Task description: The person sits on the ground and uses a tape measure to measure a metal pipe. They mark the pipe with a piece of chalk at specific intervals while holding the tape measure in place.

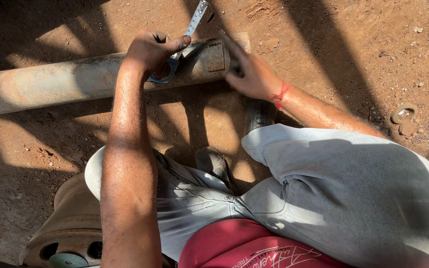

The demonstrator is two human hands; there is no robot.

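Observation:
A rusty metal pipe [65,82] lies across the dirt ground in front of me. My left hand [150,49] grips a blue tape measure case [164,73] against the pipe, its thumb pressing the metal tape blade [196,17] that runs up and away past the pipe. My right hand [251,72], with a red thread on the wrist, rests at the pipe's right end [214,57] with fingers stretched flat along it. Whether it holds anything is hidden in shadow.
I sit on a worn metal wheel rim [70,223], knees bent, in pale trousers, shoes [259,114] on the dirt. A small metal ring [404,114] lies on the ground at right. Reddish soil with stones and shadow bands surrounds everything.

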